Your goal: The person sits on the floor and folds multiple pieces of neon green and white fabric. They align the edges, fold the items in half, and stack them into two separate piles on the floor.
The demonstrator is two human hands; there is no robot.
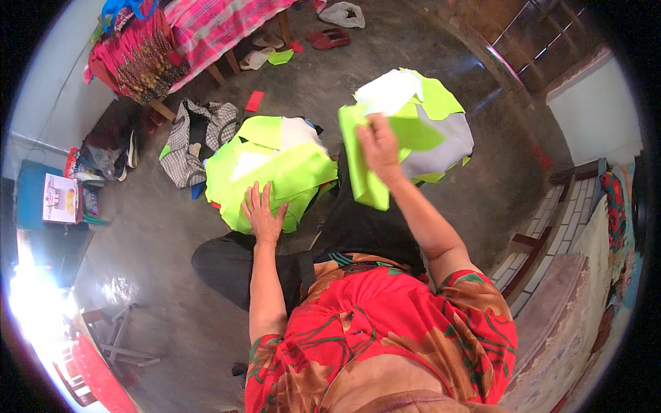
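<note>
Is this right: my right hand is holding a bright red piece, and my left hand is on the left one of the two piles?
The colour is wrong: the piece in your right hand is lime green, as the head view shows. Your left hand is on the left pile.

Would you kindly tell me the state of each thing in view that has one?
Left hand: open, fingers spread on the left pile
Right hand: closed on the lime piece
Lime piece: held
Left pile: loosely heaped
Right pile: loosely heaped
Checked cloth: crumpled on the floor
Red scrap: lying on the floor
Pink cloth: draped
</note>
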